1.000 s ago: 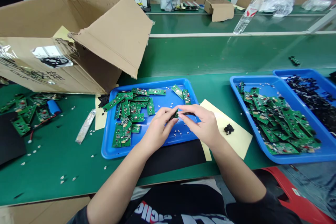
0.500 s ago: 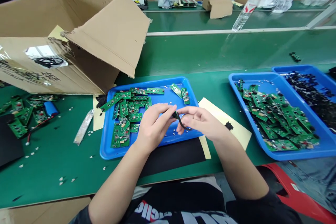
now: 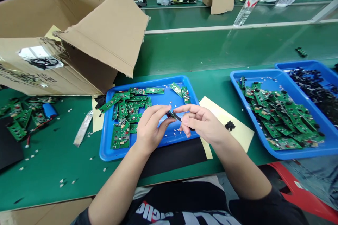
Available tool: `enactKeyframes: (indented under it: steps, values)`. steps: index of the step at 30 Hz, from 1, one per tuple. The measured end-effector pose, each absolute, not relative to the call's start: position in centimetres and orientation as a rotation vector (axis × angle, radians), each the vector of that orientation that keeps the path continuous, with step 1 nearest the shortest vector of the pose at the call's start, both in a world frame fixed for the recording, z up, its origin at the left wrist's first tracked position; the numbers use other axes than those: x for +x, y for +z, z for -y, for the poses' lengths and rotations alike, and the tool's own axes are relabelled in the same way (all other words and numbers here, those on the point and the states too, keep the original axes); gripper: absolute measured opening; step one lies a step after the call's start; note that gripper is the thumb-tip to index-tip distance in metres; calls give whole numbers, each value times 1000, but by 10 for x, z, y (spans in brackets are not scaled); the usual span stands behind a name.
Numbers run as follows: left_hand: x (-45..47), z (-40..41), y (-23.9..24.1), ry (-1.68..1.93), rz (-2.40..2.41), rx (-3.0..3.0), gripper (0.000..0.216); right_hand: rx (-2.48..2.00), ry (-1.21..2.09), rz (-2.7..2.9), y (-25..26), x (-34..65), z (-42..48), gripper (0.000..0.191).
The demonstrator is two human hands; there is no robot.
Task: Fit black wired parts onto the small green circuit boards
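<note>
Both hands meet over the near right part of a blue tray (image 3: pixel 105 153) that holds several green circuit boards (image 3: pixel 126 110). My left hand (image 3: pixel 150 128) pinches one end of a small circuit board (image 3: pixel 171 114), seen edge-on. My right hand (image 3: pixel 202 123) grips the other end with thumb and fingers. Small white bits lie scattered on the tray floor under the hands.
A large open cardboard box (image 3: pixel 79 38) lies on its side at the left. Two more blue trays stand at the right, one with green boards (image 3: pixel 280 116), one with black parts (image 3: pixel 317 88). A yellow sheet (image 3: pixel 237 133), black mat (image 3: pixel 171 156), loose boards (image 3: pixel 18 119) and a water bottle (image 3: pixel 246 5) are around.
The hands have lifted slightly off the tray and turned the small board between them; the fingers of my right hand have shifted their grip.
</note>
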State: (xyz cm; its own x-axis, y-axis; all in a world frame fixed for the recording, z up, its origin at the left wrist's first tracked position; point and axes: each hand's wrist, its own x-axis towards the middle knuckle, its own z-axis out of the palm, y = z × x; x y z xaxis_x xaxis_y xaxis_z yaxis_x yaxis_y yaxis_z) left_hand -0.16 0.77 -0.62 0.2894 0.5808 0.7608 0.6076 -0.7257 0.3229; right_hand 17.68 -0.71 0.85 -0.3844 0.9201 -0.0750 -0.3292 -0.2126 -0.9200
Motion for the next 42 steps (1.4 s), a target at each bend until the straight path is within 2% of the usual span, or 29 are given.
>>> enactKeyframes:
  steps: [10,16,19,21,24,27,30,33,37,42]
  values:
    - [-1,-8,-3,-1515,1109,-2505,25,-801,1806,1074,7,173,9,29]
    - [-1,-6,-1,-1644,1066,-2670,28,-844,1750,1121,6,173,6,19]
    - [-1,-4,-3,-1747,1147,-2781,31,-903,1530,1270,6,172,7,10]
    - [0,-2,-5,-1830,1222,-2853,34,-944,1232,1416,6,171,9,5]
    - [1,0,-5,-1915,1270,-2933,37,-978,723,1621,6,169,10,6]
    - [3,1,-1,-1816,1283,-3024,38,-1027,429,1717,5,165,11,9]
    - [5,2,3,-1721,1351,-3064,36,-1094,294,1702,2,162,12,8]
    - [8,3,5,-1781,1504,-2997,31,-1093,271,1718,1,162,12,5]
    - [9,3,5,-1810,1791,-2915,29,-1022,225,1810,3,167,9,12]
    - [5,1,11,-1583,1938,-3074,27,-1039,207,1876,4,175,7,13]
